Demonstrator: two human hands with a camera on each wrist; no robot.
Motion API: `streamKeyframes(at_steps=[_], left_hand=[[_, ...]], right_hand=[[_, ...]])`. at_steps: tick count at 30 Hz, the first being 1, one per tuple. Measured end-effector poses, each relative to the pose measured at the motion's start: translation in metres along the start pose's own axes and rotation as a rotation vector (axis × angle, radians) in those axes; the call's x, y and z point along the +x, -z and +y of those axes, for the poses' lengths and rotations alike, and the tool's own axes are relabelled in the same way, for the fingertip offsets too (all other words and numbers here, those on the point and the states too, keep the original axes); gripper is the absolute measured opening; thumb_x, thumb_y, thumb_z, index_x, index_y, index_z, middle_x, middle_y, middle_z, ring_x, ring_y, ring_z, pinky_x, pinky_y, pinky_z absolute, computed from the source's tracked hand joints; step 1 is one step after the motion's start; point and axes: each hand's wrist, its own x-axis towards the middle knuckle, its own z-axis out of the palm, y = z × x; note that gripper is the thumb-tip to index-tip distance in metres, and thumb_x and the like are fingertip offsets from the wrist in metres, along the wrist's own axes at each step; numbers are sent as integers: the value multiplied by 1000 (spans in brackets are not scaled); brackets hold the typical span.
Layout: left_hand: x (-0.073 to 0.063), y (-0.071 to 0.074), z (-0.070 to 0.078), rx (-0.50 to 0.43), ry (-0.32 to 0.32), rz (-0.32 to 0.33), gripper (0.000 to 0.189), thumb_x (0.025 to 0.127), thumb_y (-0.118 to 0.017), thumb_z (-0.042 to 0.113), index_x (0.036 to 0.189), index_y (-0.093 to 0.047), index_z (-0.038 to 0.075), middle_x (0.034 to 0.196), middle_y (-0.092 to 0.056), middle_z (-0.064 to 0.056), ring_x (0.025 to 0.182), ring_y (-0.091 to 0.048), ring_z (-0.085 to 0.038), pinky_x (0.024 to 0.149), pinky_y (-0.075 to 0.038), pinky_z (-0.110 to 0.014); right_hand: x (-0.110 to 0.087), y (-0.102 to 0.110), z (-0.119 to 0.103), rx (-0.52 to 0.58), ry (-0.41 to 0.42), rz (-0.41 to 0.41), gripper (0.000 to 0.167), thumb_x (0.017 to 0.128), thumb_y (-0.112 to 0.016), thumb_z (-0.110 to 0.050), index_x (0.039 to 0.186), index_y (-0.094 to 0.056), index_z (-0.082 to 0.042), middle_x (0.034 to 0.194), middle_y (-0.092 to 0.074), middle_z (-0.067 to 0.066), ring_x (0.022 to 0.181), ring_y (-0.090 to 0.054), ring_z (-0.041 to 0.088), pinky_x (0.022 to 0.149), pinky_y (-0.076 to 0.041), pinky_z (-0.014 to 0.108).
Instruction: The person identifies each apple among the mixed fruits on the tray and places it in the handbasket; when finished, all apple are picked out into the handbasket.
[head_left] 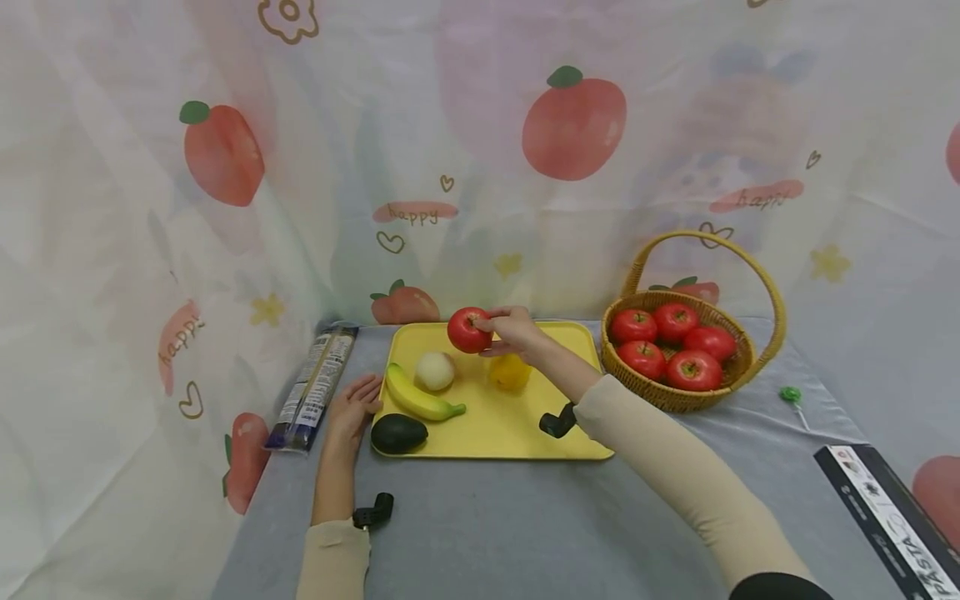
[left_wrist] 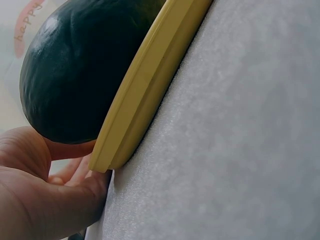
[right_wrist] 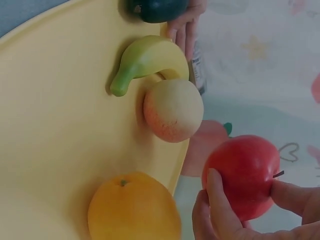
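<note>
My right hand [head_left: 517,332] holds a red apple [head_left: 463,333] above the far part of a yellow tray [head_left: 480,442]. In the right wrist view, thumb and fingertips pinch the apple [right_wrist: 245,175], its stem showing beside the thumb. My left hand [head_left: 354,408] rests at the tray's left edge, fingers extended; the left wrist view shows it by the corner, beside a dark green avocado [left_wrist: 75,70]. On the tray lie that avocado, a banana [head_left: 420,402], a pale peach [right_wrist: 174,110] and an orange [right_wrist: 135,210], partly hidden by my right hand in the head view.
A wicker basket [head_left: 652,393] with a tall handle holds several red apples [head_left: 694,370], right of the tray. A long plastic package [head_left: 315,387] lies to the left. A green lollipop [head_left: 791,394] and a black pasta box [head_left: 892,517] are at the right. A printed curtain hangs behind.
</note>
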Motion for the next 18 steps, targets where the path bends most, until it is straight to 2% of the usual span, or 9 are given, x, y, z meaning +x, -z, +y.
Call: streamKeyframes(at_steps=[7,18], left_hand=[[-2,0,2,5,19,19,72,91,-52,-26,157,-41,0,157,-48,-21,145,-48,-29,113,-44,-35],[-3,-1,2,-10,6,-1,71,92,-51,-26,158,-37,-2,158,-45,-23,145,-47,-30,117,-39,-39]], right_hand=[[-9,13,-5,-21,-2,-4,54,101,-69,-13,147,-47,4,148,-46,25,122,-63,51,100,-54,55],[-27,36,-13,-50,4,-28,54,103,-66,-14,149,-44,4,149,-44,26,125,-61,51,102,-51,55]])
